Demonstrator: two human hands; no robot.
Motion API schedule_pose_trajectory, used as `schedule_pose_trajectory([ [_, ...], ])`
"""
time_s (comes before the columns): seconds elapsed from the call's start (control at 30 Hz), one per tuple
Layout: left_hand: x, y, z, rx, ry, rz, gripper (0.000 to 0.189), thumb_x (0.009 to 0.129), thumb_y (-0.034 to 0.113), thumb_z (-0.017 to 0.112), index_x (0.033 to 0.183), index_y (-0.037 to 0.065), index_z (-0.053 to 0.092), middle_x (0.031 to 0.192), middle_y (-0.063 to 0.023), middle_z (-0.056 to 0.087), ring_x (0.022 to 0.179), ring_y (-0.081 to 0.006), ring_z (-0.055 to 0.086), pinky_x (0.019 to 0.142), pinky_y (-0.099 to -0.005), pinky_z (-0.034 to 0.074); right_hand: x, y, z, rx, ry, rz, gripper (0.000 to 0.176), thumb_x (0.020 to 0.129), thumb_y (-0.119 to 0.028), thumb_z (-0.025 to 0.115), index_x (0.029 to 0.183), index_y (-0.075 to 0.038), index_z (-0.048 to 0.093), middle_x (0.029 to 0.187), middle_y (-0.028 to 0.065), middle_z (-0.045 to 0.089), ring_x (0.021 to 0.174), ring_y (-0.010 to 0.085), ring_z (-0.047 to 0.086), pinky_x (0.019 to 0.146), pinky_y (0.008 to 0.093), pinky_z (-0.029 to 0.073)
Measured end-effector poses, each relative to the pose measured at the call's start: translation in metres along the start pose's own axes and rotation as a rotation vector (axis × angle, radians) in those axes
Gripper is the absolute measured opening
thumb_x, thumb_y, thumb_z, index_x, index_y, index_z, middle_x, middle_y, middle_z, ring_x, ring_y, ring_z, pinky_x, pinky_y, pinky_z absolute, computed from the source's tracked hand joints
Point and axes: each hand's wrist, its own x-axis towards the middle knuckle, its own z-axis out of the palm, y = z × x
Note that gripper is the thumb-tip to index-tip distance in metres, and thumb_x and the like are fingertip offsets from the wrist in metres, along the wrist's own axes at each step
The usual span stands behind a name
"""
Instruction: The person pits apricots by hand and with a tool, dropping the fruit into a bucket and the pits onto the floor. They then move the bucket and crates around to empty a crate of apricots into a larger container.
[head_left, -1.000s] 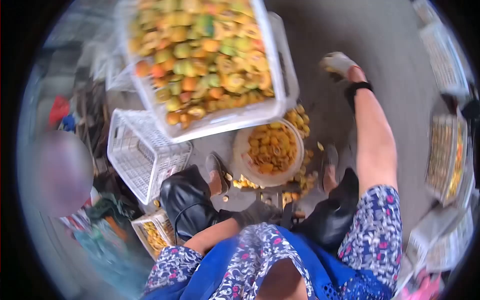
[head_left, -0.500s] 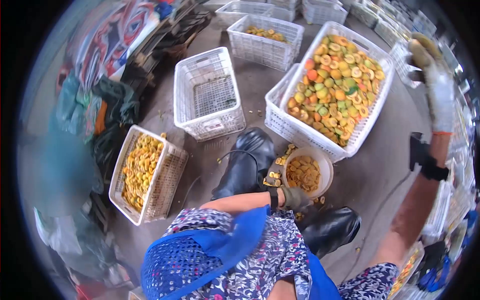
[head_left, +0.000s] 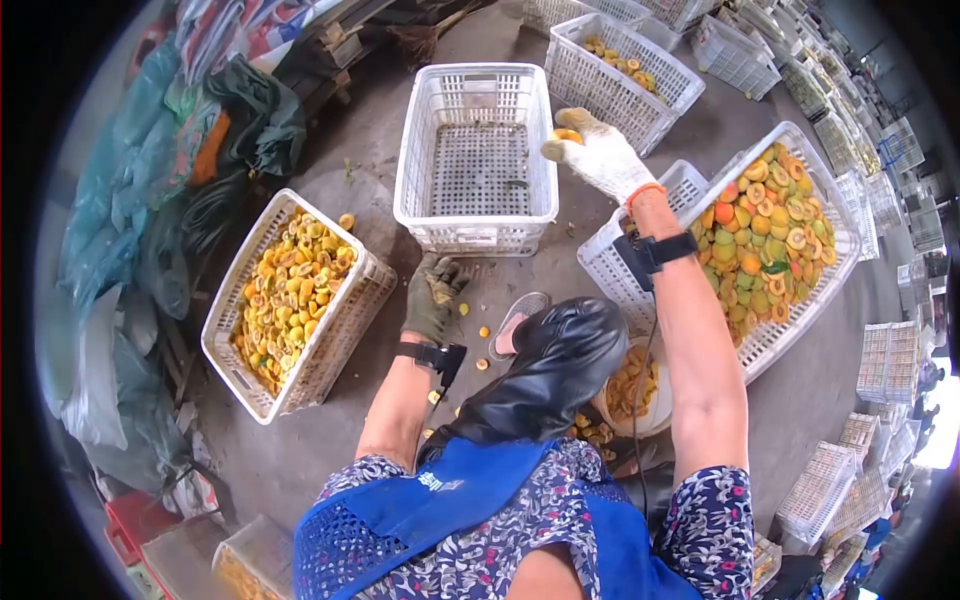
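My right hand, in a white work glove with tan fingertips, pinches an orange apricot piece beside the right wall of a white plastic crate. That crate's perforated floor shows, with a few green bits on it. My left hand, in a dark grey-green glove, is just below the crate's near wall. Its fingers are loosely bent and apart, with nothing visible in them. To my right, a big white crate holds whole and halved apricots. Partly behind my right forearm is a round tub of apricot pieces.
Left of me a tilted white crate is heaped with apricot halves. Another crate with some halves stands at the back. Loose pieces lie on the floor near my shoe. Green plastic sheeting lines the left side; stacked crates fill the right.
My right hand has swung from the far right to beside the middle crate and now shows an apricot piece. My left hand has moved from the tub to below that crate. The view has shifted.
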Motion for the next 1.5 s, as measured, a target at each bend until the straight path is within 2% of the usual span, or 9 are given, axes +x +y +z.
schedule_pose_trajectory([
  [0.3,0.128,-0.012,0.008,0.042,0.158,-0.150,0.069,0.084,0.053,0.063,0.137,0.015,0.040,0.137,-0.0101,0.046,0.119,-0.0387,0.050,0.084,-0.0735,0.038,0.006,0.064,0.036,-0.045,0.118,0.191,0.055,0.079,-0.032,0.066,0.122,-0.002,0.052,0.114,0.0249,0.061,0.107,0.0384,0.059,0.092,0.0407,0.047],
  [0.77,0.033,-0.062,-0.002,0.160,0.215,-0.098,0.023,0.091,0.031,0.053,0.090,0.009,0.061,0.063,-0.0001,0.054,0.046,-0.0113,0.048,0.041,-0.0244,0.039,-0.021,0.168,0.113,0.031,0.022,0.536,0.084,0.073,-0.047,0.070,0.138,-0.002,0.041,0.120,0.0283,0.058,0.113,0.0404,0.057,0.096,0.0404,0.046],
  [0.9,0.070,-0.098,-0.103,-0.689,-0.716,-0.469,0.035,0.095,0.025,0.049,0.115,-0.003,0.056,0.111,-0.0152,0.063,0.107,-0.0265,0.059,0.098,-0.0397,0.046,-0.001,0.176,0.140,0.058,0.055,0.618,0.076,0.069,-0.028,0.075,0.136,-0.007,0.045,0.122,0.0231,0.059,0.116,0.0355,0.056,0.098,0.0382,0.045],
  [0.97,0.037,-0.106,-0.104,0.073,0.068,-0.142,0.035,0.092,0.026,0.055,0.114,-0.002,0.057,0.113,-0.0128,0.063,0.106,-0.0235,0.059,0.097,-0.0370,0.047,-0.006,0.200,0.176,0.136,0.193,0.520,0.056,0.070,-0.017,0.068,0.124,-0.011,0.056,0.108,0.0194,0.066,0.107,0.0340,0.062,0.091,0.0384,0.049],
  [1.1,0.044,-0.102,-0.138,1.179,-0.274,0.309,0.039,0.090,0.021,0.053,0.119,-0.005,0.052,0.119,-0.0188,0.060,0.112,-0.0295,0.056,0.102,-0.0420,0.043,-0.007,0.212,0.211,-0.035,0.277,0.404,0.031,0.076,-0.015,0.055,0.103,-0.003,0.065,0.087,0.0222,0.066,0.083,0.0420,0.062,0.078,0.0466,0.050],
  [1.17,0.034,-0.076,-0.103,-0.194,-0.139,-0.256,0.041,0.090,0.020,0.052,0.123,-0.006,0.050,0.123,-0.0210,0.057,0.117,-0.0321,0.053,0.106,-0.0451,0.039,-0.011,0.173,0.200,0.035,0.441,0.403,0.032,0.076,-0.016,0.055,0.106,-0.007,0.063,0.096,0.0235,0.065,0.093,0.0412,0.061,0.083,0.0467,0.049],
  [1.37,0.029,-0.058,-0.102,-0.140,-0.147,-0.111,0.040,0.091,0.021,0.052,0.121,-0.006,0.052,0.123,-0.0203,0.057,0.116,-0.0317,0.053,0.107,-0.0444,0.037,-0.022,0.114,0.142,0.034,0.521,0.198,0.039,0.074,-0.011,0.058,0.113,-0.009,0.057,0.093,0.0224,0.064,0.087,0.0426,0.061,0.077,0.0480,0.050],
  [1.43,0.012,-0.035,-0.058,1.032,-0.220,0.442,0.036,0.093,0.023,0.053,0.117,-0.004,0.055,0.116,-0.0181,0.061,0.111,-0.0288,0.057,0.104,-0.0419,0.040,-0.029,0.086,0.096,0.035,0.661,-0.011,0.044,0.073,-0.009,0.061,0.117,-0.010,0.054,0.091,0.0210,0.064,0.083,0.0409,0.062,0.074,0.0485,0.051],
  [1.5,-0.036,-0.012,0.029,0.194,-0.172,0.164,0.041,0.094,0.026,0.052,0.121,-0.004,0.054,0.122,-0.0175,0.058,0.113,-0.0275,0.055,0.105,-0.0423,0.038,-0.044,0.047,0.033,0.097,0.742,-0.025,0.046,0.073,-0.010,0.062,0.119,-0.008,0.052,0.086,0.0218,0.064,0.080,0.0427,0.062,0.073,0.0479,0.052],
])
